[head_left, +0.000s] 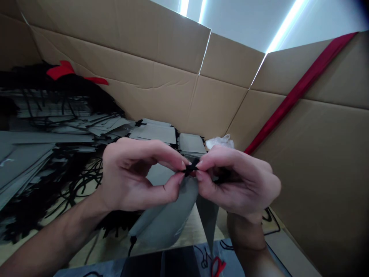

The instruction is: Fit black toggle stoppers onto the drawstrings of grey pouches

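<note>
Head view: cardboard wall (161, 100) above, left hand (118, 181) and right hand (245, 184) at mid-frame, curved grey sheet (170, 219) below them.
Both are clamped by fingertip pinch on a crossed black cord (190, 168) at frame centre; steady, even tension near the crossing would probably serve best.

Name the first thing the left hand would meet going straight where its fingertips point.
Past the black cord the left hand pinches, most likely the right hand, whose fingertips hold the cord's other side; depth is hard to judge here.
</note>
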Motion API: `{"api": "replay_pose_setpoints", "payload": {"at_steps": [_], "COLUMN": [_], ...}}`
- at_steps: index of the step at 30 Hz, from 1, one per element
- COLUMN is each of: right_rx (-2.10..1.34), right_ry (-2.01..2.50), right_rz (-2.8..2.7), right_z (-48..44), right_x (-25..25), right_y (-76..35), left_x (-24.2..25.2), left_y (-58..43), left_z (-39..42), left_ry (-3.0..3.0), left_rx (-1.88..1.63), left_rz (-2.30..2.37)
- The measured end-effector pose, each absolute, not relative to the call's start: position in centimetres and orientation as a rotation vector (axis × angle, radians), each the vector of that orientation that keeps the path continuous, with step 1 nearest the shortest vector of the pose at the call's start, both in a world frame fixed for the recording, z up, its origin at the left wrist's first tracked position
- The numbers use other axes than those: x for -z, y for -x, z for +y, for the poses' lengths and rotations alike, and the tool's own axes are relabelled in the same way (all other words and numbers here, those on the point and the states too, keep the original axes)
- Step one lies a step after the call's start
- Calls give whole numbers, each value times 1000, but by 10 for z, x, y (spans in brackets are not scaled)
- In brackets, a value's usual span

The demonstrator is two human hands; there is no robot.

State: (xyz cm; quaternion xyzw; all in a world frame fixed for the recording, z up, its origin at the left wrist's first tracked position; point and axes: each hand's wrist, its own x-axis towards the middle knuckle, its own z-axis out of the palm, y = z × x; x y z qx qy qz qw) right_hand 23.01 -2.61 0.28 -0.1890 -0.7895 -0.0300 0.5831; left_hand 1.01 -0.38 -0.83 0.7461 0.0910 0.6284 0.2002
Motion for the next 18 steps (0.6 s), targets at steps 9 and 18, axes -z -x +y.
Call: {"api": "replay_pose_setpoints", "payload": {"at_steps": [9, 18], "right_rx": [165, -159], "right_ry": [428, 298], "right_rz": [-1832, -2078], "right_z": [-23, -4], "right_x": [-8, -11], "right_y": [-236, -241], "left_x": [1, -4], "left_y": [-11, -8], "left_z": [-8, -11], "left_ry": [-2118, -2479], "left_rx": [-1318, -1242], "left_rz": [371, 451]}}
